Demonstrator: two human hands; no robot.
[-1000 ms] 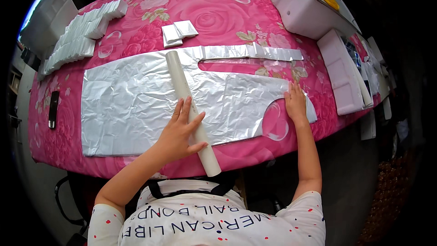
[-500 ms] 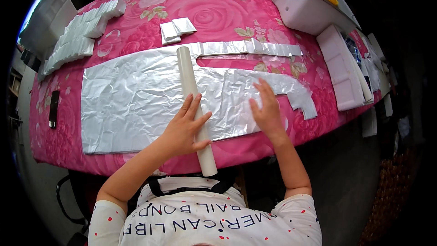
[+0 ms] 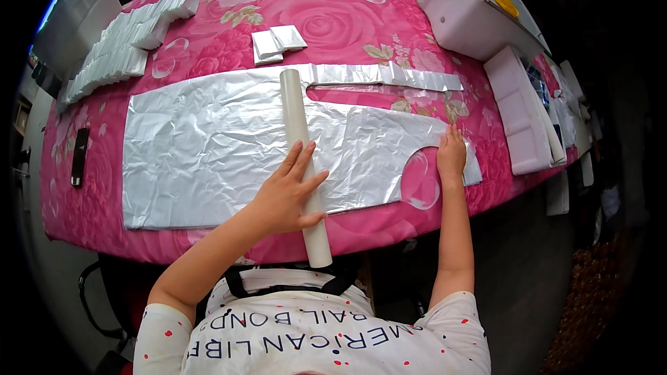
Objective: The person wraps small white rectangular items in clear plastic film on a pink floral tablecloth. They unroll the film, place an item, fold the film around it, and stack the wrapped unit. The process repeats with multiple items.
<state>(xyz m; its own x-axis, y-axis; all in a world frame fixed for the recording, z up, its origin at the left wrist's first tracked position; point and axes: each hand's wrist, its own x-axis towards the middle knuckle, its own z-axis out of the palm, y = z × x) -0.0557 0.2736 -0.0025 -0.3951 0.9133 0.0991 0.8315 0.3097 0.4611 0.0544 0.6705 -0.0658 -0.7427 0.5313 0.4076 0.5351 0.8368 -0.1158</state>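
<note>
A silvery-white plastic vest-style bag [image 3: 201, 153] lies flat across the table, its two handle strips pointing right. A pale, long tube [image 3: 294, 107] lies across it, its near end over the table's front edge. My left hand [image 3: 288, 198] rests on the tube with fingers spread, not wrapped round it. My right hand [image 3: 451, 156] lies on the bag's nearer handle strip, by its right end, fingers stretched out and close together. The handle's curved cut-out lies just left of that hand, with pink cloth showing through.
Folded silvery packets [image 3: 278, 43] lie beyond the bag. Rows of white folded packets [image 3: 125, 45] stand at the far left, beside a translucent bin [image 3: 76, 21]. A dark narrow object [image 3: 80, 157] lies left. White foam boxes [image 3: 458, 10] stand right on the pink floral tablecloth [image 3: 326, 21].
My right hand has moved right and come down onto the nearer handle strip, which now lies straighter, its cut-out wider. My left hand stays on the tube.
</note>
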